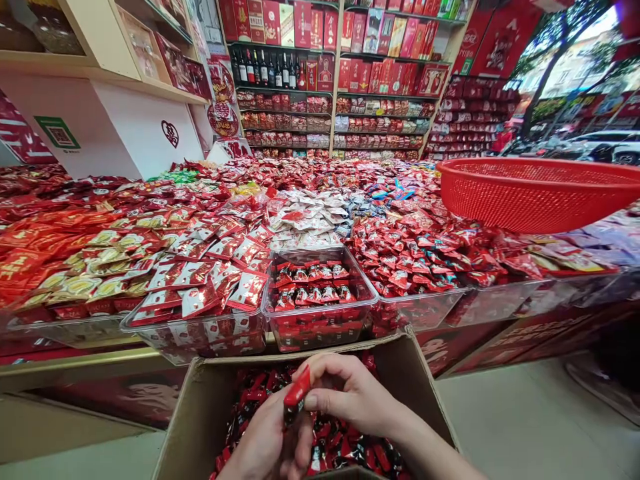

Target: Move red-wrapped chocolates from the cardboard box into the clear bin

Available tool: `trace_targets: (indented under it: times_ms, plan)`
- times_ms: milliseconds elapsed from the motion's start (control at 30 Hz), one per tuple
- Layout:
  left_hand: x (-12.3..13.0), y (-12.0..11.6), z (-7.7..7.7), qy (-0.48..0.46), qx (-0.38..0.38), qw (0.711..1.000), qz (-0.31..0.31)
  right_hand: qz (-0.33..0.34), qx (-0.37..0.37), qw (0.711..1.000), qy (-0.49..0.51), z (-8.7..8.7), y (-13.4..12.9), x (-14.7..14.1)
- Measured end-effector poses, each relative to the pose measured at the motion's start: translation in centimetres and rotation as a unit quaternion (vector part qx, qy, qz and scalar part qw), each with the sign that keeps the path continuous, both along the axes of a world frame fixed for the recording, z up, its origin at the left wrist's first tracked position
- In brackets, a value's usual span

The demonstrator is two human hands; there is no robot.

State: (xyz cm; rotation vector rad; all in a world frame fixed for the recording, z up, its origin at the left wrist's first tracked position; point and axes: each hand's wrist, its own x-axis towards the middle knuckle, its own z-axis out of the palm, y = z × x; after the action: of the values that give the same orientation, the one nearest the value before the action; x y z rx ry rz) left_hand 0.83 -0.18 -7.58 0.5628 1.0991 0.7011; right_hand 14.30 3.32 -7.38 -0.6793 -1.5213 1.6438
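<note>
A small wrapped candy (297,395), red with a dark end, is held between my two hands above an open cardboard box (425,380). My right hand (350,393) pinches it between thumb and forefinger. Fingers curled, my left hand (267,427) grips it from the other side; its palm is partly hidden, so I cannot tell whether more candies lie inside. Loose red-and-black candies (350,440) fill the box below. Just beyond the box stands a clear plastic bin (320,310), with similar candies laid in neat rows.
A red plastic basket (530,200) rests on the heaped sweets at right. Left of the clear bin, another bin holds red-and-white packets (200,293). Red packets (415,260) are piled to its right. Shelves (333,87) with bottles and boxes line the back.
</note>
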Motion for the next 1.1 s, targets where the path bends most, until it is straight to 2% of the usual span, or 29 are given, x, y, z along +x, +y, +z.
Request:
trace_targets:
  times_ms: [33, 100, 233, 300, 400, 467, 500, 567, 600, 667, 733, 800, 867, 933, 1033, 1100]
  plan:
    - [-0.1, 0.0, -0.3, 0.027, 0.012, 1.0, -0.001, 0.0, -0.031, 0.999, 0.008, -0.2, 0.0, -0.1]
    - [-0.5, -0.1, -0.9, 0.056, 0.058, 0.996, 0.038, -0.015, -0.074, 0.997, 0.011, -0.7, 0.0, -0.2]
    - [-1.1, -0.3, -1.2, -0.038, 0.14, 0.975, 0.168, -0.066, -0.08, 0.994, -0.021, -1.5, 0.0, -0.7]
    - [-1.2, -0.3, -1.1, -0.045, 0.164, 0.969, 0.177, -0.074, -0.069, 0.994, -0.037, -1.8, -0.1, -1.0]
    - [-1.0, 0.0, -0.9, 0.012, 0.194, 0.964, 0.184, -0.088, -0.043, 0.992, -0.075, -2.1, -0.6, -1.3]
    - [-0.8, 0.2, -0.8, 0.011, 0.184, 0.961, 0.208, -0.119, 0.016, 0.985, -0.126, -2.0, -0.9, -1.3]
    - [-0.8, 0.3, -0.7, 0.002, 0.171, 0.959, 0.224, -0.136, 0.076, 0.976, -0.154, -1.8, -1.1, -1.2]
    - [-0.7, 0.5, -0.6, -0.013, 0.143, 0.959, 0.245, -0.144, 0.254, 0.934, -0.207, -1.4, -1.4, -1.0]
    - [-0.7, 0.6, -0.6, -0.023, 0.129, 0.961, 0.245, -0.134, 0.354, 0.896, -0.234, -1.0, -1.5, -0.9]
    - [-0.7, 0.7, -0.4, -0.049, 0.108, 0.965, 0.233, -0.1, 0.516, 0.8, -0.291, -0.2, -1.7, -0.7]
    - [-0.9, 0.6, 0.0, -0.083, 0.104, 0.966, 0.221, -0.077, 0.602, 0.719, -0.337, 0.9, -1.6, -0.5]
    - [-1.3, 0.5, 0.4, -0.098, 0.112, 0.966, 0.211, -0.062, 0.64, 0.681, -0.35, 2.4, -0.9, -0.1]
    - [-1.9, 0.4, 0.4, -0.067, 0.134, 0.97, 0.192, -0.06, 0.648, 0.669, -0.359, 4.3, 0.7, 0.6]
    - [-2.7, 0.4, -0.2, 0.017, 0.157, 0.974, 0.159, -0.088, 0.628, 0.661, -0.401, 6.2, 3.4, 1.2]
    - [-3.8, 0.7, -2.6, 0.131, 0.161, 0.971, 0.118, -0.129, 0.554, 0.635, -0.524, 7.9, 8.9, 1.5]
    - [-4.4, 1.0, -4.9, 0.154, 0.145, 0.972, 0.107, -0.119, 0.511, 0.605, -0.598, 7.9, 12.6, 1.3]
